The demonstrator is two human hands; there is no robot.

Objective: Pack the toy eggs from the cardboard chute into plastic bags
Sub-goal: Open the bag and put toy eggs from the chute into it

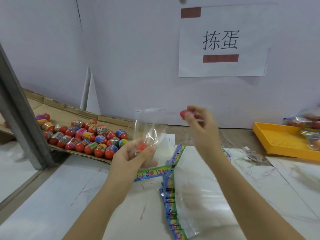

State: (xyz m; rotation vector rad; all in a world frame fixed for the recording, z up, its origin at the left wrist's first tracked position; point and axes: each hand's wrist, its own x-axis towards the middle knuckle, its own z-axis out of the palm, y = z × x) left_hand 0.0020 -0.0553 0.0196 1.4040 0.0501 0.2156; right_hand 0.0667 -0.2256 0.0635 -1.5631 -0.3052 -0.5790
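I'm gripping the clear plastic bag (150,125) low down in my left hand (135,157), fingers curled round it and round the red egg (142,147) that seems to be inside already, so the mouth is standing upward. My right hand (200,123) is pinching another toy egg (183,114) up beside that opening, ready for the drop, I'd say. The remaining eggs (86,137) are waiting on the cardboard chute (107,119) at my left; spare bags (171,201) are lying flat below, and the yellow tray (280,141) is sitting to my right.
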